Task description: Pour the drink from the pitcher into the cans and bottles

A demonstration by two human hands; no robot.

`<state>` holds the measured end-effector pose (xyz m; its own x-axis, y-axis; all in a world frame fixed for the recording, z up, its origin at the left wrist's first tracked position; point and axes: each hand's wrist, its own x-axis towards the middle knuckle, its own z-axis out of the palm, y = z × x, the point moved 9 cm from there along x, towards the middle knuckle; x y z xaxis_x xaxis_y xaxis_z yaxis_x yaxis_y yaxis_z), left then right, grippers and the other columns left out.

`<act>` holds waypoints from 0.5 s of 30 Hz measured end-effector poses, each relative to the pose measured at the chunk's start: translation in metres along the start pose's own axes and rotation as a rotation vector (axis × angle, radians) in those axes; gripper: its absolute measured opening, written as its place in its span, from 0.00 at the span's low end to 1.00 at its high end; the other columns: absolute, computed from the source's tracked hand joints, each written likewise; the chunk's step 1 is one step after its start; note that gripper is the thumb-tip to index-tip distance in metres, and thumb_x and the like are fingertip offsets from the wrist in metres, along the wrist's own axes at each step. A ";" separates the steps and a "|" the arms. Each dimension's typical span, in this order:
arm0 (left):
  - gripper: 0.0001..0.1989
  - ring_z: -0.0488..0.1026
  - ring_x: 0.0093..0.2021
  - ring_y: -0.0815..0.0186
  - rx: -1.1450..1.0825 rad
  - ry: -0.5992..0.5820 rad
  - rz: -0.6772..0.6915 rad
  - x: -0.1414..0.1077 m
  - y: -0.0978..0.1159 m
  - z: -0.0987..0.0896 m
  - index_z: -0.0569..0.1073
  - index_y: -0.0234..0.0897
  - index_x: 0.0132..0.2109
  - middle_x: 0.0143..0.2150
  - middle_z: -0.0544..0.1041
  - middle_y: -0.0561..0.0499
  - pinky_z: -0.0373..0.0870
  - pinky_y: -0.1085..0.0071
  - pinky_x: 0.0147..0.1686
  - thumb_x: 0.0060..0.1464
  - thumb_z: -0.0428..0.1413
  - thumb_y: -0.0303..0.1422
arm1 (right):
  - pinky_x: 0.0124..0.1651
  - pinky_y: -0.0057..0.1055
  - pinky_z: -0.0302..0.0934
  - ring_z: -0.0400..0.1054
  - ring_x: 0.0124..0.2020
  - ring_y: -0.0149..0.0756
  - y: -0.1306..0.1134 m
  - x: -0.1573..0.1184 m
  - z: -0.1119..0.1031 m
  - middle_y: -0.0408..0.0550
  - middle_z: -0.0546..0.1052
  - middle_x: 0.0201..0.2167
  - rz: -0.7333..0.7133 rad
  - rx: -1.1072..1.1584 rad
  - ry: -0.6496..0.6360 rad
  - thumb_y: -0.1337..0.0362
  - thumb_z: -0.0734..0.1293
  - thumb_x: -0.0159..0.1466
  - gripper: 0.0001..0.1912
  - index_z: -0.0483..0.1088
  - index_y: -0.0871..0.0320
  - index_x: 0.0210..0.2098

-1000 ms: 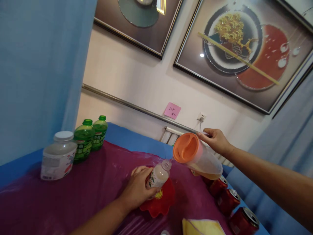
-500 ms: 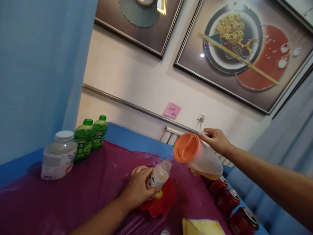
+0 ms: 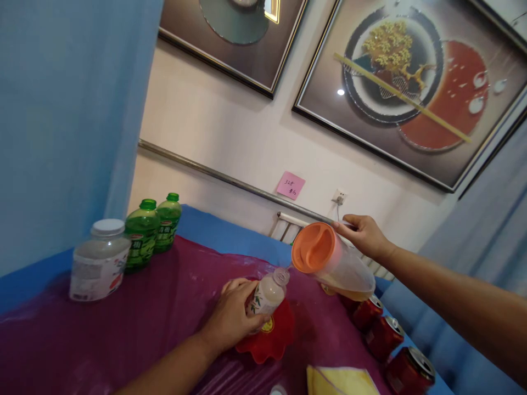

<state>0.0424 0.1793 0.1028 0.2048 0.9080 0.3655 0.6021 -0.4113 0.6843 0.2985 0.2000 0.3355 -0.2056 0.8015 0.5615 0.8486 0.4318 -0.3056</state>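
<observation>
My left hand (image 3: pixel 235 314) is wrapped round a small clear bottle (image 3: pixel 269 293) with a leaf-patterned label and an uncapped mouth. The bottle leans to the right above a red scalloped plate (image 3: pixel 276 341). On the other side, my right hand (image 3: pixel 366 236) grips the handle of a clear plastic pitcher (image 3: pixel 348 277) with an orange lid (image 3: pixel 313 248). The pitcher is tipped toward the bottle, its lid close to the bottle's mouth, and pale yellowish liquid lies along its lower side. A thin stream seems to run between them, though it is faint.
At the left stand a white-capped clear jar (image 3: pixel 100 260) and two green bottles (image 3: pixel 142 236). Several red cans (image 3: pixel 385 337) line the right edge. A folded yellow cloth (image 3: pixel 341 381) lies in front on the purple sheet (image 3: pixel 164 307). A metal rail (image 3: pixel 230 182) crosses the wall behind.
Almost nothing differs. Both hands keep their hold, with the pitcher still tipped at the bottle's mouth.
</observation>
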 end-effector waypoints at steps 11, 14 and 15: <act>0.30 0.70 0.58 0.49 -0.005 0.001 -0.011 -0.001 -0.003 0.001 0.78 0.45 0.53 0.55 0.78 0.47 0.64 0.57 0.60 0.39 0.69 0.38 | 0.25 0.31 0.39 0.42 0.23 0.28 -0.001 0.000 -0.001 0.36 0.46 0.20 0.005 0.005 -0.001 0.41 0.65 0.60 0.30 0.46 0.51 0.19; 0.30 0.71 0.58 0.49 -0.003 0.000 -0.011 -0.001 -0.004 0.001 0.78 0.45 0.53 0.55 0.78 0.47 0.64 0.57 0.60 0.39 0.69 0.38 | 0.25 0.31 0.39 0.42 0.23 0.28 -0.001 0.000 -0.001 0.36 0.46 0.20 0.007 0.003 -0.002 0.41 0.65 0.60 0.30 0.46 0.51 0.19; 0.29 0.71 0.58 0.48 0.000 0.001 -0.008 0.000 -0.004 0.001 0.78 0.45 0.52 0.55 0.78 0.47 0.64 0.57 0.59 0.39 0.69 0.38 | 0.26 0.31 0.39 0.43 0.23 0.28 -0.001 0.000 -0.001 0.36 0.47 0.20 0.007 0.002 0.000 0.41 0.65 0.60 0.29 0.46 0.51 0.19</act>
<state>0.0410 0.1807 0.0990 0.1994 0.9111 0.3608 0.6033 -0.4043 0.6874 0.2979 0.1989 0.3369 -0.2001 0.8045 0.5593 0.8488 0.4274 -0.3112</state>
